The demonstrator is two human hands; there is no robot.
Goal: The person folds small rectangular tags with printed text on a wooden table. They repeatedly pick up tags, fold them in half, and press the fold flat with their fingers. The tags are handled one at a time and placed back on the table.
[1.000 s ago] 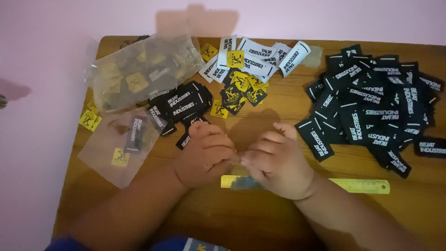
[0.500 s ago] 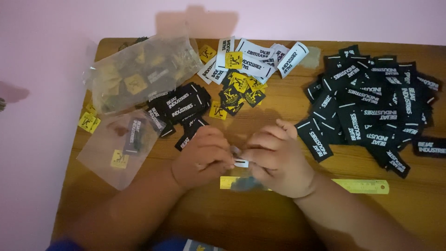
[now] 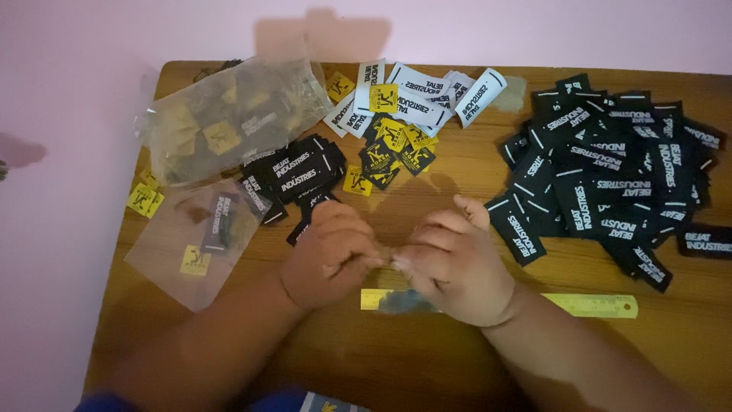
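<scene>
Left hand (image 3: 329, 252) and right hand (image 3: 456, 263) were found pinched together above the yellow plastic ruler (image 3: 595, 305); what was held could not be told. Any piece should be kept flat on the wooden bench (image 3: 457, 358), squared to the ruler.

Clear bags (image 3: 229, 122), white labels (image 3: 427, 91), wooden table (image 3: 427, 358).

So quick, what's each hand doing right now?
Left hand: fingers curled shut, fingertips meeting the right's; anything held is hidden.
Right hand: curled shut likewise, over the yellow plastic ruler.
</scene>
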